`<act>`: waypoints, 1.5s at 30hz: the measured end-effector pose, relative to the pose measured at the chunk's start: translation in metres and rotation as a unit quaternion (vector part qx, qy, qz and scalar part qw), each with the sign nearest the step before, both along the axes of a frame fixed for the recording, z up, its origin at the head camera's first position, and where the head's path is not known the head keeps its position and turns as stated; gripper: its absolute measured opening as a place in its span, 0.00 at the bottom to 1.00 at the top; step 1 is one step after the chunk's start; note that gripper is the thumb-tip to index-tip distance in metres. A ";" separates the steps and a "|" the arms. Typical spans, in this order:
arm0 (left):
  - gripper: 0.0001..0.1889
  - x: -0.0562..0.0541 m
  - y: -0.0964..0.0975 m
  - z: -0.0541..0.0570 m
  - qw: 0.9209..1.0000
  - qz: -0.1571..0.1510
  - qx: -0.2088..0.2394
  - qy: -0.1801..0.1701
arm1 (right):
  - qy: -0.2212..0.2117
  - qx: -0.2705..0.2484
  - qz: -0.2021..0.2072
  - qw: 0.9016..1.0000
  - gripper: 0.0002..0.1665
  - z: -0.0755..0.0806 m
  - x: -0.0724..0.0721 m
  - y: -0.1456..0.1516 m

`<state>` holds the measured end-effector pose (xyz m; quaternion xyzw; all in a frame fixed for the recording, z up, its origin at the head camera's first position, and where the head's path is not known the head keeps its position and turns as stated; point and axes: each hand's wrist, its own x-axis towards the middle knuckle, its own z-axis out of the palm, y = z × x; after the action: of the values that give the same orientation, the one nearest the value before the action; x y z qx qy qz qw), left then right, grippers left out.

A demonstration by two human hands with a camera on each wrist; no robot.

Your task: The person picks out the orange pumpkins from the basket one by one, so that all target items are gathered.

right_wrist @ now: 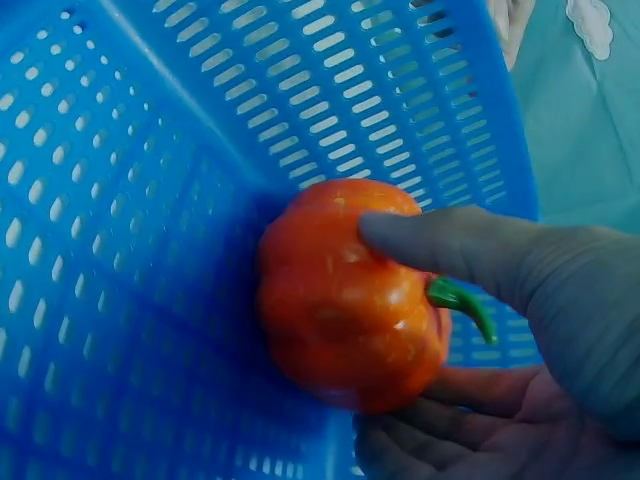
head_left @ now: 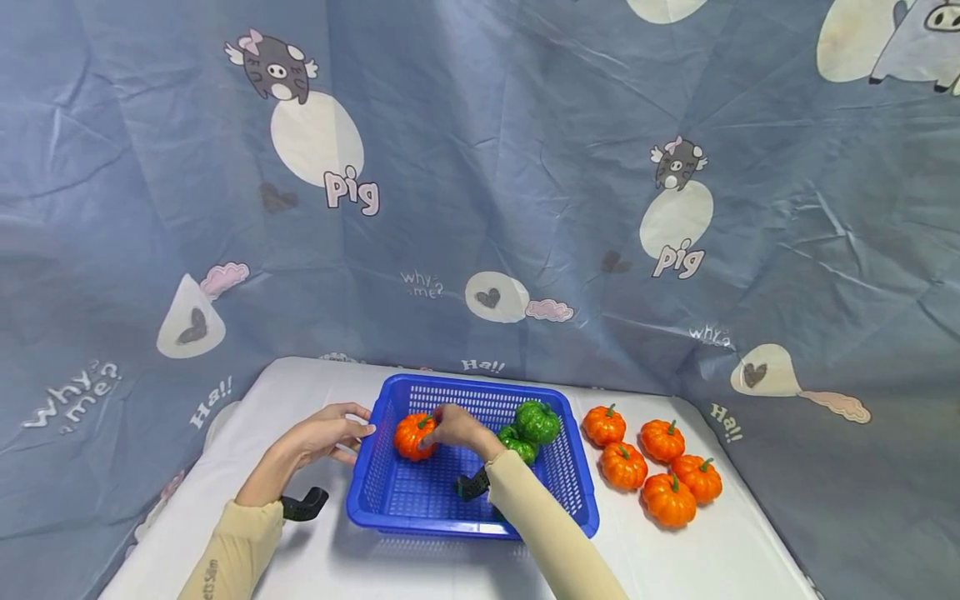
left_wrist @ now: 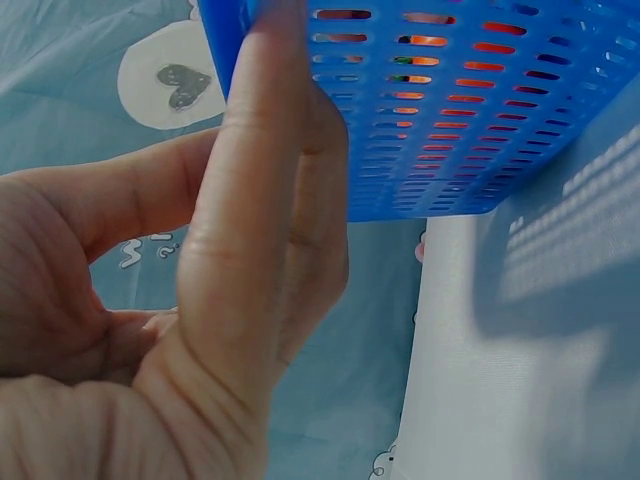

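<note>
In the head view my right hand (head_left: pixel 459 429) reaches into a blue plastic basket (head_left: pixel 420 525) and holds an orange pumpkin (head_left: pixel 412 435) near the left wall. The right wrist view shows the thumb (right_wrist: pixel 430 240) on top of this pumpkin (right_wrist: pixel 340 300) and the other fingers beneath it; a curved green stem sticks out between. My left hand (head_left: pixel 330 435) is outside the basket's left side, its fingers loosely extended at the rim. In the left wrist view one finger (left_wrist: pixel 240 200) reaches up to the slotted basket wall (left_wrist: pixel 400 160).
Green pumpkins (head_left: pixel 537 422) lie in the basket's right part, partly behind the right forearm. Several orange pumpkins (head_left: pixel 669 500) stand on the white table (head_left: pixel 315 567) to the right of the basket. A blue-grey printed curtain (head_left: pixel 450 208) hangs behind the table.
</note>
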<state>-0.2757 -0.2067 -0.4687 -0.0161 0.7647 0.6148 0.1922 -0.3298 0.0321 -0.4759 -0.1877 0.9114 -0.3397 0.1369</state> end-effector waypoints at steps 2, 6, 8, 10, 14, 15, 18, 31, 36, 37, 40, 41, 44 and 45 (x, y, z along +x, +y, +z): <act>0.22 0.000 0.001 -0.001 1.000 -0.003 0.003 0.002 | -0.001 0.008 0.002 1.000 0.34 -0.003 0.000 -0.001; 0.21 0.000 0.002 -0.001 1.000 -0.003 0.001 0.000 | 0.004 0.025 0.010 1.000 0.35 -0.006 0.002 -0.001; 0.21 0.000 0.003 0.000 1.000 -0.002 0.001 0.000 | 0.009 0.030 0.005 0.999 0.35 -0.005 0.004 0.000; 0.21 -0.001 0.003 0.000 1.000 -0.002 0.001 -0.001 | 0.005 0.025 -0.001 1.000 0.35 -0.003 0.005 0.003; 0.21 -0.002 0.003 0.000 1.000 -0.003 0.001 -0.003 | 0.003 0.009 -0.001 1.000 0.34 0.007 0.010 0.011; 0.21 -0.002 0.003 -0.001 1.000 -0.004 0.000 -0.003 | -0.001 0.002 0.000 1.000 0.34 0.009 0.012 0.014; 0.21 -0.003 0.003 -0.002 1.000 -0.001 0.000 -0.006 | -0.001 -0.024 0.005 1.000 0.34 0.016 0.018 0.025; 0.20 -0.001 0.003 -0.001 1.000 0.012 -0.005 -0.006 | -0.018 -0.100 0.023 0.995 0.40 0.051 0.062 0.097; 0.21 0.000 0.002 0.001 1.000 0.009 0.001 -0.003 | -0.013 -0.109 -0.018 0.994 0.44 0.064 0.080 0.137; 0.21 0.001 0.001 0.001 1.000 0.008 0.001 -0.001 | -0.010 -0.109 -0.031 0.994 0.45 0.066 0.083 0.146; 0.21 0.001 0.002 0.001 1.000 0.004 0.002 0.001 | -0.014 -0.123 -0.071 0.990 0.47 0.073 0.092 0.180; 0.21 0.001 0.002 0.001 1.000 0.003 0.001 0.002 | -0.009 -0.119 -0.087 0.989 0.47 0.075 0.094 0.193; 0.20 0.002 0.001 0.001 1.000 0.003 0.000 0.003 | -0.001 -0.117 -0.120 0.986 0.47 0.078 0.099 0.234; 0.20 0.002 0.001 0.001 1.000 0.003 0.000 0.004 | 0.002 -0.115 -0.129 0.985 0.47 0.079 0.100 0.247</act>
<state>-0.2740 -0.2061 -0.4681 -0.0163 0.7654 0.6153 0.1876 -0.2296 0.2795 -0.3974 -0.0842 0.8829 -0.4570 0.0679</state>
